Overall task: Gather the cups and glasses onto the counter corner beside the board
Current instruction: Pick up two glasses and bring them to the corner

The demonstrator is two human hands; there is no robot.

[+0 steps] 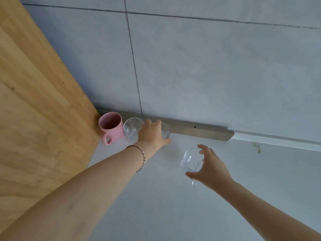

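Observation:
A pink mug (pixel 111 127) stands upright in the counter corner against the wooden board (pixel 34 101), handle toward me. A clear stemmed glass (pixel 132 130) stands right beside it. My left hand (pixel 152 134) wraps around another clear glass (pixel 165 131) next to that one, close to the wall; most of this glass is hidden by the fingers. Further right and nearer to me, my right hand (pixel 210 166) holds a clear stemmed glass (pixel 191 161) by its bowl, the stem showing below my palm.
The white counter (pixel 156 206) runs toward me and to the right. A grey strip (pixel 199 132) lies along the foot of the tiled wall (pixel 208 66). A small stain (pixel 257 146) marks the counter near the wall at right.

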